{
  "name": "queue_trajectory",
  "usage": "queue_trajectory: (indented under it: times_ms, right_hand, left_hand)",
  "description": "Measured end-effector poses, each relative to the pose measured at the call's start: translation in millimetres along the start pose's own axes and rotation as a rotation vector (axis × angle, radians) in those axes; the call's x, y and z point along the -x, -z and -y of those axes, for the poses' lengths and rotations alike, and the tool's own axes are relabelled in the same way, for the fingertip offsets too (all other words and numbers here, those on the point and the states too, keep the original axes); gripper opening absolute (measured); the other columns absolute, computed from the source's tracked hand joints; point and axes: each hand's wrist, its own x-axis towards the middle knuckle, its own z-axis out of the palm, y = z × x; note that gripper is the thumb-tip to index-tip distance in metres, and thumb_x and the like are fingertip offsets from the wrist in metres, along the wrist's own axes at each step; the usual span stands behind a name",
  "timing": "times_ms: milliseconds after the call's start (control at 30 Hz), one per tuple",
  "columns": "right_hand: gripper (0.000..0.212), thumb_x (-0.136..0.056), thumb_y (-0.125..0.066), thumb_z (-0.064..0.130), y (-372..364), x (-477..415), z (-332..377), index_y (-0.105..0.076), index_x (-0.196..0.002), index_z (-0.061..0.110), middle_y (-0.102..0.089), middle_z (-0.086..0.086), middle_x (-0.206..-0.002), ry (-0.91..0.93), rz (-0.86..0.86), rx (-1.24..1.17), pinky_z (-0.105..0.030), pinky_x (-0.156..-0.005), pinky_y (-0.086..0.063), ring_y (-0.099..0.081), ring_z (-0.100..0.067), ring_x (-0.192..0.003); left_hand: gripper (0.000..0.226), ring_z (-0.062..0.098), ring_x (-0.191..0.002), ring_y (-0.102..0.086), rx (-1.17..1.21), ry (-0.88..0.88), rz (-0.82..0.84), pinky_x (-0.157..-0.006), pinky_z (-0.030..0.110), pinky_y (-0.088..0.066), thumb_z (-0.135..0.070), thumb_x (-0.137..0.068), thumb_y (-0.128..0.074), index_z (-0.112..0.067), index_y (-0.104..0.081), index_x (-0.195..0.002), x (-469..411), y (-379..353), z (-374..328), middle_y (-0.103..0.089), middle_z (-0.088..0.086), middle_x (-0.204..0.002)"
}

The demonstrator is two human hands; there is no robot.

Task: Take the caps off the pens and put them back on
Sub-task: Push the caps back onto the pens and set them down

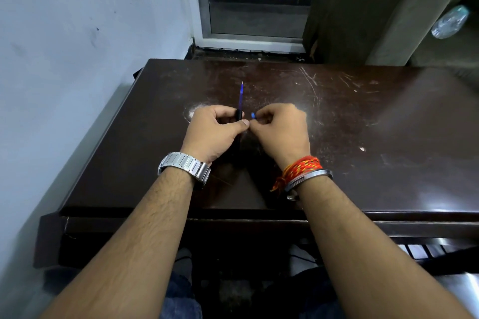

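My left hand grips a blue pen by its dark grip section, over the middle of the dark brown table. The pen's bare tip points away from me. My right hand is closed just to the right of the pen, pinching a small blue cap between thumb and fingers. Only the cap's end shows. Cap and pen are a short gap apart, and the thumbs of both hands nearly touch.
A pale wall runs along the table's left side. A glass door with a metal frame stands beyond the far edge, and a dark pillar rises at the back right. My knees show under the near edge.
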Motion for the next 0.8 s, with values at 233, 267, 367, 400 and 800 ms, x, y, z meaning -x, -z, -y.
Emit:
queue_trajectory:
  times_ms: [233, 267, 367, 400, 800]
  right_hand:
    - [0.008, -0.084, -0.070, 0.009, 6, -12, 2, -0.076, -0.085, 0.015, -0.068, 0.005, -0.064, -0.240, -0.140, -0.785, -0.024, -0.056, -0.055, -0.061, -0.004, -0.054]
    - [0.007, -0.086, -0.070, 0.007, 7, -14, 2, -0.075, -0.088, 0.011, -0.067, 0.002, -0.065, -0.258, -0.146, -0.881, -0.021, -0.055, -0.053, -0.061, -0.004, -0.054]
    - [0.010, -0.088, -0.068, 0.002, 10, -16, 3, -0.072, -0.091, 0.011, -0.066, 0.002, -0.066, -0.263, -0.158, -1.062, -0.020, -0.057, -0.053, -0.061, -0.004, -0.057]
    - [0.011, -0.089, -0.067, 0.002, 11, -16, 3, -0.072, -0.091, 0.012, -0.067, 0.002, -0.066, -0.252, -0.164, -1.079, -0.020, -0.058, -0.053, -0.062, -0.004, -0.058]
    - [0.017, -0.093, -0.064, 0.005, 12, -10, 7, -0.068, -0.109, 0.002, -0.066, -0.002, -0.070, -0.195, -0.069, -0.966, -0.022, -0.064, -0.055, -0.063, -0.007, -0.059]
  left_hand:
    - [0.020, 0.018, -0.068, -0.074, 0.052, 0.102, 0.226, -0.065, 0.037, -0.062, -0.001, -0.080, -0.076, -0.021, -0.076, -0.077, 7, 0, -8, -0.077, 0.003, -0.074]
    - [0.019, 0.020, -0.070, -0.074, 0.051, 0.112, 0.256, -0.067, 0.038, -0.062, -0.001, -0.081, -0.075, -0.020, -0.076, -0.080, 8, -1, -9, -0.077, 0.005, -0.076]
    - [0.018, 0.020, -0.070, -0.074, 0.049, 0.129, 0.319, -0.064, 0.034, -0.062, 0.001, -0.082, -0.073, -0.017, -0.076, -0.083, 11, -1, -12, -0.077, 0.010, -0.080]
    - [0.018, 0.020, -0.069, -0.073, 0.053, 0.134, 0.328, -0.062, 0.032, -0.061, 0.002, -0.083, -0.072, -0.016, -0.076, -0.083, 11, -1, -12, -0.077, 0.011, -0.080]
    - [0.019, 0.028, -0.078, -0.072, -0.007, 0.119, 0.340, -0.080, 0.049, -0.060, 0.003, -0.085, -0.068, -0.014, -0.077, -0.089, 12, -2, -13, -0.076, 0.021, -0.094]
